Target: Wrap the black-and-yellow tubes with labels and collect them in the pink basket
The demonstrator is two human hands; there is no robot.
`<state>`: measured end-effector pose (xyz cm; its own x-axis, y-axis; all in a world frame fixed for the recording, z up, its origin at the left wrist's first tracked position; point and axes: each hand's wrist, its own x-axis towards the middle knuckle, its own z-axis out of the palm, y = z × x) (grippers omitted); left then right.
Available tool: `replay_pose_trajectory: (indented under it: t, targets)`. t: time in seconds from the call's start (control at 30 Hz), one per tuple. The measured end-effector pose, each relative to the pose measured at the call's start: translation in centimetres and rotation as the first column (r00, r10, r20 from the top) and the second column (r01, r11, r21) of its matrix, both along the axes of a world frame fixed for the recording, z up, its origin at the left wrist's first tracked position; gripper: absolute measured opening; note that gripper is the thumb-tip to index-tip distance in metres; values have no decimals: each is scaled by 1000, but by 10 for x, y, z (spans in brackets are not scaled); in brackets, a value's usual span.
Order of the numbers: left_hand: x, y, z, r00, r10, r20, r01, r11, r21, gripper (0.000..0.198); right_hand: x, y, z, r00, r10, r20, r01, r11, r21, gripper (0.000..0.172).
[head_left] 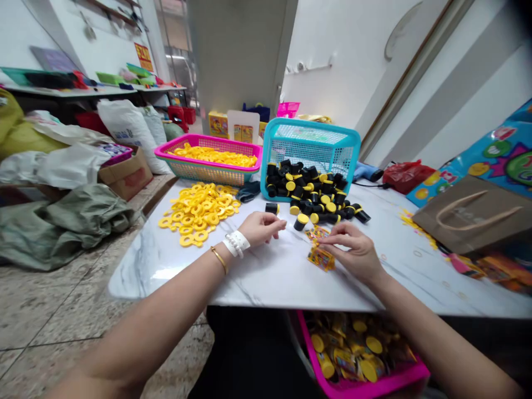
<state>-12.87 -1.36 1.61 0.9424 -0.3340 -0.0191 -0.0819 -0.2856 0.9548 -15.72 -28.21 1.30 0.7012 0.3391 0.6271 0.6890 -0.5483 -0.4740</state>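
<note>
My right hand (pixel 353 252) pinches a small printed yellow-orange wrapper (pixel 321 259) by its upper edge, just above the white tabletop. Another piece of printed wrapper (pixel 318 233) shows just behind it. To the left, my left hand (pixel 264 227) has its thumb and fingers drawn together; whatever is between the tips, if anything, is too small to make out. A black cylinder with a yellow cap (pixel 301 221) stands between the hands, and a black cylinder (pixel 272 208) lies just beyond my left hand. Loose yellow plastic rings (pixel 199 213) are heaped left of it.
A turquoise basket (pixel 353 160) tips out many black and yellow cylinders. Behind the rings sits a pink basket (pixel 162 151) of yellow pieces. Below the table edge, another pink basket (pixel 310 354) holds wrapped pieces. A brown paper bag (pixel 465 221) lies at the right.
</note>
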Motion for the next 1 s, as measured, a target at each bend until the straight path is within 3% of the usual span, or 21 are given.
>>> replay_pose_trajectory:
  t: [0.13, 0.23, 0.33, 0.43, 0.5, 0.6, 0.67, 0.87, 1.0]
  targets:
    - [0, 2, 2, 996, -70, -58, 57, 979, -197, 52, 14, 41, 27, 963, -26, 268, 23, 1000, 14, 10]
    - [2, 6, 1, 998, 18, -58, -38, 932, -360, 44, 30, 71, 30, 924, 38, 381, -1, 995, -96, 12]
    - [6, 12, 0, 987, 122, -101, -155, 882, -446, 37, 43, 89, 26, 915, 103, 390, -55, 990, -133, 13]
    - [9, 16, 0, 973, 198, -116, -230, 863, -451, 33, 50, 94, 27, 970, 87, 229, -77, 996, -54, 31]
    - [9, 17, 1, 971, 222, -85, -236, 865, -443, 31, 53, 94, 32, 999, 41, 9, -41, 999, 21, 46]
    - [8, 14, 3, 974, 224, 32, -192, 892, -410, 31, 54, 96, 35, 911, 110, -398, -75, 992, 100, 40]
    - [7, 12, 4, 963, 251, 96, -199, 906, -374, 32, 53, 100, 33, 831, 157, -533, -86, 984, 155, 40]
    - [-6, 7, 12, 839, 501, 212, -399, 831, -388, 36, 49, 101, 16, 905, 2, -425, 138, 944, 299, 50]
    - [-17, 4, 18, 794, 503, 341, -383, 850, -361, 34, 47, 95, 8, 914, 1, -405, 143, 935, 325, 49]
